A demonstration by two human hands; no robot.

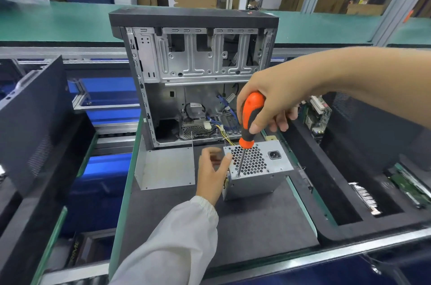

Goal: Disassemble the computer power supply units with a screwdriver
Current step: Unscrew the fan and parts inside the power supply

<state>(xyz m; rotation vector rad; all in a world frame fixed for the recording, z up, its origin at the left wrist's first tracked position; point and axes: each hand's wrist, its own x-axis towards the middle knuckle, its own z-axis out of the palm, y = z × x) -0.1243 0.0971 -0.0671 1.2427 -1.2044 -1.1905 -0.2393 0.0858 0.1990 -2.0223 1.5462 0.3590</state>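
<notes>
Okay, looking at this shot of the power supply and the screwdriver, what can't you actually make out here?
Head view:
- Screw under the screwdriver tip: too small to see.
- Left hand: fingers blurred, contact with the power supply unclear.
- Power supply's left side: hidden by that hand.
- Circuit boards at right: detail too small.

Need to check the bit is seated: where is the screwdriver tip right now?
In the head view, right of centre, the orange-and-black screwdriver held by the right hand has its tip at the near-left corner of the grey metal power supply unit.
</notes>
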